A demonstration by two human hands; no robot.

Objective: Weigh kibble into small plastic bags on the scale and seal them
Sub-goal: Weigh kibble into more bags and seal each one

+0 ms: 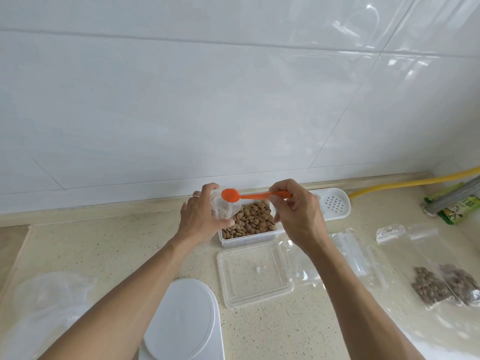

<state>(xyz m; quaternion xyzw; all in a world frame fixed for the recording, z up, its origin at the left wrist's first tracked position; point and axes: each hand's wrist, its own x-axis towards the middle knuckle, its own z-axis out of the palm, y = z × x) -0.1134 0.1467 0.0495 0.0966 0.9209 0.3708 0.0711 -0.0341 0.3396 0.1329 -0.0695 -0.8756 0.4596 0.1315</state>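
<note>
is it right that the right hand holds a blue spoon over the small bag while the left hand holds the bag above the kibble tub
Not quite: the spoon is orange, not blue, as the head view shows. The right hand does hold it over the small bag, which the left hand holds above the kibble tub.

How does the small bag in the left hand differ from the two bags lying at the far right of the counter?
The bag in the left hand is held up over the kibble tub with its mouth open toward the orange spoon; the two filled bags lie flat on the counter. No kibble shows in the held bag, whereas the flat ones plainly hold dark kibble. All are small and clear plastic.
</note>
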